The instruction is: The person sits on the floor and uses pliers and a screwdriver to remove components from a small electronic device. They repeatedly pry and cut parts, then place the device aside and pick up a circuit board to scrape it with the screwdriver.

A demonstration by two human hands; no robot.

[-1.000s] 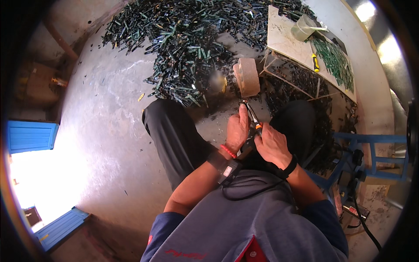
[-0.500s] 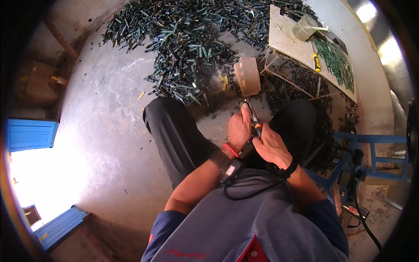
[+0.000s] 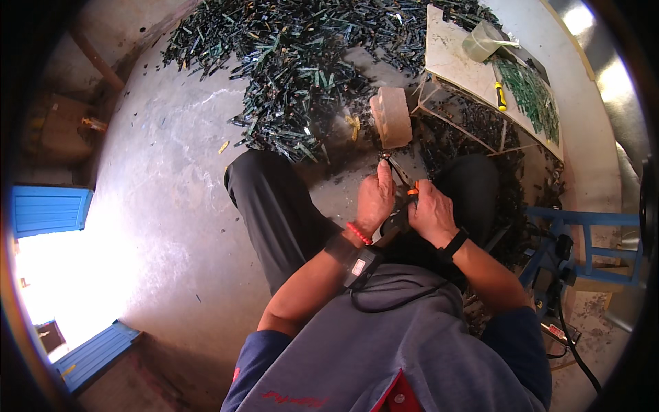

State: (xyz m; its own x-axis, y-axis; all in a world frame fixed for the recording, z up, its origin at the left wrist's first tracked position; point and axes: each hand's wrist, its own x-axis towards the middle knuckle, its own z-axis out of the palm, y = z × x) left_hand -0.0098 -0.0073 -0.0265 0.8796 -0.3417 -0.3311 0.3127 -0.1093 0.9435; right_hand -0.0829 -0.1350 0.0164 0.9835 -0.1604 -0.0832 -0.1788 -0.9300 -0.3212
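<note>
1. Two bare hands meet in front of the seated person; the right hand (image 3: pixel 432 214) is closed around the orange grip of a slender metal hand tool (image 3: pixel 403 174).
2. The tool lies between the knees, just short of a reddish block (image 3: pixel 394 118); its long axis slants forward and to the left, tip pointing away from the person.
3. The left hand (image 3: pixel 376 200) is just beside the tool's tip, thumb stretched forward, fingers curled; I cannot tell what it grips, as the piece at the thumb is too small.
4. Grey, scuffed floor (image 3: pixel 171 137) spreads out on the left, with bright light coming in beside blue door panels (image 3: pixel 51 211).
5. Dark, narrow strips (image 3: pixel 274 69) are heaped ahead; on the right, a pale tabletop (image 3: pixel 446 51) bears a clear cup (image 3: pixel 480 42), a yellow-and-black tool (image 3: pixel 500 96) and green strips (image 3: pixel 525 99).
6. Red script-like lettering (image 3: pixel 295 399) runs across the grey shirt (image 3: pixel 336 329), and a pale label (image 3: pixel 358 267) sits on the left wrist's black device.
</note>
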